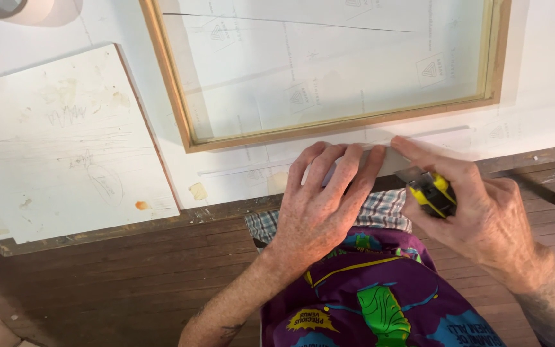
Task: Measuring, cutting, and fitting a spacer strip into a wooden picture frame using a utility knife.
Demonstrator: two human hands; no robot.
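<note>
My left hand (pixel 325 199) lies flat with fingers spread on a white sheet (pixel 534 83) at the table's near edge, just below a wooden frame (pixel 329 127). My right hand (pixel 476 205) grips a yellow and black utility knife (pixel 431 191), its blade end pointing left toward my left fingertips. The index finger stretches along a pale strip (pixel 393 160) at the sheet's edge. The frame encloses a translucent white sheet with faint triangular marks.
A scuffed white board (pixel 59 148) lies on the table to the left. A roll of tape (pixel 8 8) peeks in at the top left corner. Dark wooden floorboards (pixel 130 283) run below the table edge. My purple patterned garment (pixel 374 302) fills the bottom centre.
</note>
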